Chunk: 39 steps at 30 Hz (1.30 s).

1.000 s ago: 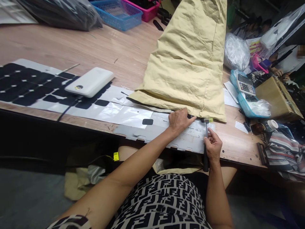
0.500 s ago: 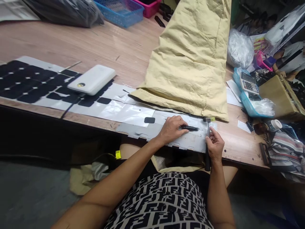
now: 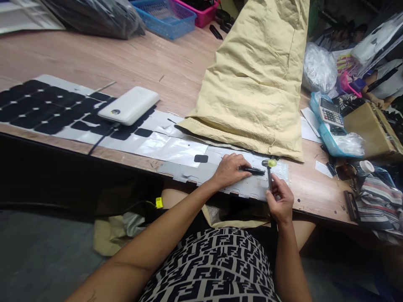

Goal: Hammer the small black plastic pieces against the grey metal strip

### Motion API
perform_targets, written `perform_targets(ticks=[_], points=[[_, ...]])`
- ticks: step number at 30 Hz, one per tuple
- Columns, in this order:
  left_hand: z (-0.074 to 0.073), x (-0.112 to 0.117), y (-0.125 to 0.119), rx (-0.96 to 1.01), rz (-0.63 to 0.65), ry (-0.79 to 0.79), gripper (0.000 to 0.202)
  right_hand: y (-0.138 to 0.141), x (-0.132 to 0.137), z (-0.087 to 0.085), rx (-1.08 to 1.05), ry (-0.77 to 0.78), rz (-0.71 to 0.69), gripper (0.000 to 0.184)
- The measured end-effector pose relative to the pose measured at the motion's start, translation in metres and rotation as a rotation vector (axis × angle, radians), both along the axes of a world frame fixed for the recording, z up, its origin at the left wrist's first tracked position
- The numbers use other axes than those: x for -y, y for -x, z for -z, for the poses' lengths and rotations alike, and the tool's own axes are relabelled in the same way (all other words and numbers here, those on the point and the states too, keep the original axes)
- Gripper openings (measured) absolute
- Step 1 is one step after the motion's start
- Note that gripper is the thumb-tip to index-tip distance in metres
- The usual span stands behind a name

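Note:
My left hand [image 3: 232,170] is closed on a small slim black piece [image 3: 255,171], whose exact kind I cannot make out, and holds it low over a grey-white sheet [image 3: 179,171] at the table's front edge. In my right hand [image 3: 281,199] is a small hammer [image 3: 269,167] with a dark handle, a metal head and a yellow-green face. Its head is raised near the right end of the black piece, apart from it. Just behind both hands lies the hem of a large beige cloth [image 3: 242,105].
At left a white power bank [image 3: 128,105] rests on black-celled solar panels [image 3: 40,105]. Blue [image 3: 168,19] and pink baskets stand at the back. On the right are a calculator [image 3: 330,112] in a blue basket, a cardboard box [image 3: 367,128] and a striped cloth [image 3: 382,201].
The hammer head has moved left, closer to the black piece, and my right hand has turned with it. My left hand keeps its hold. The whole view has shifted slightly.

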<state>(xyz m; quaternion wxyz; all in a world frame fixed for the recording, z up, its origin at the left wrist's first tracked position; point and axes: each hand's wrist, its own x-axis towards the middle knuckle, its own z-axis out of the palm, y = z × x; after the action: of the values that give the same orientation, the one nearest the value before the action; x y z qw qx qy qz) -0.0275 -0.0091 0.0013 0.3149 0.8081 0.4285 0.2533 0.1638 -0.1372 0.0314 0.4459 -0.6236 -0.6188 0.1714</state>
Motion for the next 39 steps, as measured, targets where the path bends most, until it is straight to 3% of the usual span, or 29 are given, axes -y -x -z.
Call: perform_targets(ticks=[6, 13, 27, 31, 39], points=[[-0.002, -0.001, -0.003, 0.033, -0.048, 0.065, 0.014, 0.018, 0.005, -0.009, 0.113, -0.010, -0.104, 0.050], [-0.005, 0.000, -0.004, 0.018, -0.065, 0.090, 0.010, 0.024, 0.006, -0.004, 0.179, 0.004, -0.156, 0.051], [-0.001, -0.001, -0.004, 0.016, -0.065, 0.090, 0.012, 0.016, 0.008, -0.006, 0.178, -0.008, -0.086, 0.049], [-0.001, -0.001, -0.004, 0.009, -0.052, 0.068, 0.013, 0.005, 0.000, -0.005, 0.076, 0.016, 0.022, 0.047], [0.001, 0.000, 0.000, 0.000, -0.002, 0.032, 0.022, -0.033, -0.030, 0.016, -0.415, 0.084, 0.303, 0.057]])
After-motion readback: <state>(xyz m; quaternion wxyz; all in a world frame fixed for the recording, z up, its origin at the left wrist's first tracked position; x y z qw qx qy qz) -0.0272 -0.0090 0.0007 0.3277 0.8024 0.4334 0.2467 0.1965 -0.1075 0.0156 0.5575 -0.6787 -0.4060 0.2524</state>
